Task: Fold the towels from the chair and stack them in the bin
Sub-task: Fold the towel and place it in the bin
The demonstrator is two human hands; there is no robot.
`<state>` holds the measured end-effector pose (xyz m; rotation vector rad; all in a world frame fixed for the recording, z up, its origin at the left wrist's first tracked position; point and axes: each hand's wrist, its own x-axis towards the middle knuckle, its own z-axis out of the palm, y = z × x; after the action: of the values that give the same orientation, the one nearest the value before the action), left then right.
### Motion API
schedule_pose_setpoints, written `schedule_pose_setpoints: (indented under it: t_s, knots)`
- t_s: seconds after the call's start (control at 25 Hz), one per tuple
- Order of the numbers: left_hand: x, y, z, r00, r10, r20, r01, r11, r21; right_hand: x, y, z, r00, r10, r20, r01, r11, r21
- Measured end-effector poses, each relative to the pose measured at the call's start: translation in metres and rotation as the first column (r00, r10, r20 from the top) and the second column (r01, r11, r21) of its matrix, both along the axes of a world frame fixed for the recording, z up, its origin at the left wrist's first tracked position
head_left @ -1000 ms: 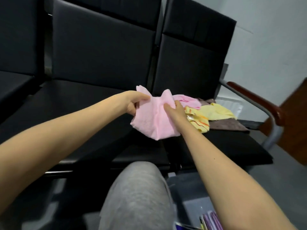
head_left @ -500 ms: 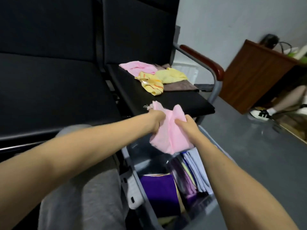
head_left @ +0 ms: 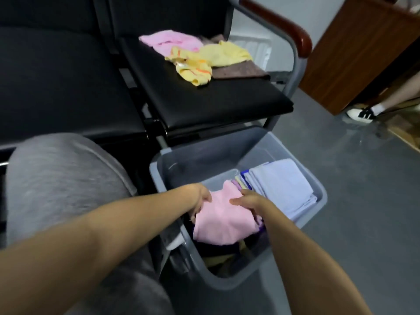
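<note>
Grey flooring [head_left: 341,189] surrounds a grey plastic bin [head_left: 319,201] set just beside the person's knee in grey trousers [head_left: 63,178]. Both forearms reach down into the bin. The left hand [head_left: 200,198] has its fingers curled over the left edge of a folded pink towel [head_left: 223,218], and the right hand [head_left: 247,200] pinches the opposite edge, so the towel is held at both sides, low in the near half of the bin above dark purple cloth [head_left: 218,247]. Whether it already rests on that cloth cannot be told.

To place it well, I judge the hands should lower it flat and let go only once it lies on the pile. They should then slide outwards, not upwards, so the fold does not spring open.

Just beyond, lilac folded towels [head_left: 281,185] stand on edge against the far wall; the pink one should stay clear of them.

Farther off, the black chair seat [head_left: 216,103] holds unfolded towels: a pink one [head_left: 170,40], a striped yellow one [head_left: 193,69], a plain yellow one [head_left: 225,53] and a brown one [head_left: 238,72].
</note>
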<state>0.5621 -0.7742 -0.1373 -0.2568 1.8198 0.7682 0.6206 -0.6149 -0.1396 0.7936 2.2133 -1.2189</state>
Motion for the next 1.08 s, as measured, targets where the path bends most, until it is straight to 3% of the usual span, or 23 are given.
schedule_pose_setpoints:
  t_s: [0.08, 0.12, 0.16, 0.28, 0.36, 0.44, 0.6, 0.68, 0.88, 1.0, 1.08]
  knots:
    - [0.004, -0.001, -0.012, 0.998, -0.002, 0.069, 0.004, 1.000, -0.017, -0.001, -0.002, -0.007, 0.943, 0.191, 0.272, -0.249, 0.948, 0.197]
    - [0.004, 0.000, -0.014, 0.990, 0.100, 0.103, -0.099, 0.995, -0.015, -0.001, -0.002, -0.010, 0.906, 0.249, 0.343, -0.349, 0.897, 0.270]
    - [0.004, 0.001, -0.015, 0.991, 0.085, 0.101, -0.084, 0.996, -0.008, -0.004, -0.001, -0.014, 0.895, 0.270, 0.355, -0.381, 0.877, 0.294]
    - [-0.003, 0.009, -0.009, 0.989, 0.142, 0.046, -0.144, 0.989, 0.038, -0.015, -0.005, -0.007, 0.933, 0.282, 0.224, -0.335, 0.907, 0.254]
    - [-0.010, 0.014, 0.005, 0.981, 0.194, -0.002, -0.192, 0.973, 0.131, -0.021, -0.014, -0.001, 0.984, 0.141, 0.111, -0.151, 0.985, 0.088]
    - [-0.017, 0.022, 0.023, 0.972, 0.236, -0.010, -0.228, 0.947, 0.226, -0.031, -0.024, 0.013, 1.000, -0.012, -0.002, 0.012, 1.000, -0.021]
    - [-0.051, 0.024, 0.084, 0.946, 0.309, -0.101, -0.229, 0.853, 0.469, -0.081, -0.047, 0.064, 0.934, -0.172, -0.312, 0.171, 0.985, -0.033]
    - [-0.074, 0.013, 0.115, 0.904, 0.386, -0.185, -0.233, 0.805, 0.545, -0.108, -0.060, 0.094, 0.897, -0.216, -0.386, 0.204, 0.976, -0.072]
    - [-0.135, -0.019, 0.173, 0.850, 0.328, -0.412, -0.040, 0.820, 0.570, -0.169, -0.076, 0.161, 0.816, -0.042, -0.577, 0.074, 0.997, 0.032]
    - [-0.173, -0.038, 0.182, 0.705, 0.313, -0.637, 0.051, 0.873, 0.486, -0.214, -0.085, 0.171, 0.748, 0.100, -0.656, 0.003, 0.988, 0.153]
    - [-0.197, -0.045, 0.175, 0.580, 0.238, -0.779, 0.071, 0.938, 0.339, -0.243, -0.087, 0.166, 0.770, 0.237, -0.592, -0.033, 0.942, 0.335]
